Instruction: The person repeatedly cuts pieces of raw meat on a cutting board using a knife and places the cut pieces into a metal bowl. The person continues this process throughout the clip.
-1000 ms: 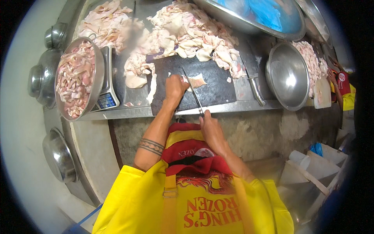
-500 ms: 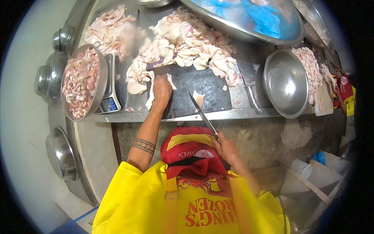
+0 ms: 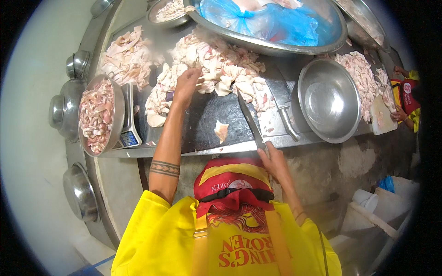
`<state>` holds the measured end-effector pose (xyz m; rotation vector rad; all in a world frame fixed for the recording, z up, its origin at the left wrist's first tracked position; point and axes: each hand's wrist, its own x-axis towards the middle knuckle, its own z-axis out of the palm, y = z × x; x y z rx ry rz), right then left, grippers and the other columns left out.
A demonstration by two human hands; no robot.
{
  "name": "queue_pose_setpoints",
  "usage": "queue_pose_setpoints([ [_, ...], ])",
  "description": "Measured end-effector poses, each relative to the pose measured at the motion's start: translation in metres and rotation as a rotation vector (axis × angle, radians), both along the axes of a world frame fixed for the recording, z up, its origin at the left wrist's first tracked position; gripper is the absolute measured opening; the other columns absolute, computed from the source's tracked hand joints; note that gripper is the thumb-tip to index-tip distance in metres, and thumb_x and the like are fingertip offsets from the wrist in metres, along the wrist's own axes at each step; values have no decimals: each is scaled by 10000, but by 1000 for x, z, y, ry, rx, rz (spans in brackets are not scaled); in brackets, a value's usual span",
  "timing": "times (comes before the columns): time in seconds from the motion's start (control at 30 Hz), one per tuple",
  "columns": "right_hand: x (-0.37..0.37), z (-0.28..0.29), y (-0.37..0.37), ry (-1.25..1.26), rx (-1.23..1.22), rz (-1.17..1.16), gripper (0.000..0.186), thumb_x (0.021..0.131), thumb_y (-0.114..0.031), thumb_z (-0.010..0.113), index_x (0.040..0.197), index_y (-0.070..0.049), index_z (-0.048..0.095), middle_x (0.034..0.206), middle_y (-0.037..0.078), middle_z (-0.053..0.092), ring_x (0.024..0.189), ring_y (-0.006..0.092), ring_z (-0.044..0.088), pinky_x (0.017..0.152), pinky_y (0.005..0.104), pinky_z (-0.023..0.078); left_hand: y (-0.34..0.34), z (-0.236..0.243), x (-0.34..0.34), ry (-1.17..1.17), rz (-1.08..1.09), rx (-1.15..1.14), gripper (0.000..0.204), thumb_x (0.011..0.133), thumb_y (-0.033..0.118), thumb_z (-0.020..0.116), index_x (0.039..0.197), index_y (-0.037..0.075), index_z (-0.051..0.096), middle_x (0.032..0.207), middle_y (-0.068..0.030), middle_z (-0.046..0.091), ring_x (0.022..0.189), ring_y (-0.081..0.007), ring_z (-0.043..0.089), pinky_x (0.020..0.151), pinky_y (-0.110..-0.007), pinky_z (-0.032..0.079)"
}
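My right hand (image 3: 275, 161) grips a long knife (image 3: 251, 122) by its handle; the blade points away from me, its tip at the edge of a pile of raw, pale skin pieces (image 3: 230, 60). My left hand (image 3: 187, 84) is at the near side of that pile, fingers bent together against the pieces; what they pinch is hidden. Between my hands lies a black cutting board (image 3: 202, 122), with one small skin piece (image 3: 221, 132) near its front edge. Just right of the board rests a second knife (image 3: 287, 123) with a metal handle.
A steel bowl of cut pieces (image 3: 95, 115) sits on a scale (image 3: 130, 137) at left. To the right is a steel bowl (image 3: 329, 101); a large basin (image 3: 271, 46) holding blue plastic stands behind. Another person's hand (image 3: 398, 115) is by a white board (image 3: 381, 117) at far right.
My left hand has moved farther away, from the board to the pile, and the skin piece it held is no longer seen in it. The knife has swung forward and right.
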<state>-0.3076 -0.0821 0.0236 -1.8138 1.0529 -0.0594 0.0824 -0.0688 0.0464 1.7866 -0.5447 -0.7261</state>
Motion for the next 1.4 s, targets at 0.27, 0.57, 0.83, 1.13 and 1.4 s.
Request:
queue_pose_setpoints([
  [0.27,-9,-19,-14,-50,164,51,335,1002,-302,603,1158,-9,565,984,326,670,996,534,625,776,556,499,77,-40,-140,-613,-243,857,620,831,572,774,907,-40,710,904,-261,726,857,-457,716,764,-534,567],
  [0.57,-11,-16,-34,-162,1,70,324,996,-293,595,1159,-13,573,993,317,667,998,536,621,791,540,498,62,-55,-139,13,-263,217,287,849,78,809,1081,26,647,897,-96,701,858,-128,659,714,-312,534],
  [0.83,-15,-23,-24,-55,112,24,305,1001,-287,597,1128,-12,563,903,291,673,916,530,637,731,521,502,51,-32,-72,-314,-572,450,476,782,-14,763,1240,35,642,946,-87,685,878,-207,669,795,-374,547],
  [1.13,-5,-21,-9,16,104,-17,288,1012,-265,605,1134,-15,533,772,250,652,791,503,655,632,499,487,47,-57,-85,-530,-480,-70,376,822,111,761,1174,20,665,1134,-213,625,1045,-374,599,883,-472,507],
  [1.4,-3,-26,-3,25,80,-3,376,1009,-336,584,1178,-5,522,859,302,679,828,482,691,699,515,517,66,-64,-120,-710,-161,512,359,837,303,803,911,-25,679,986,-263,598,966,-437,570,867,-493,475],
])
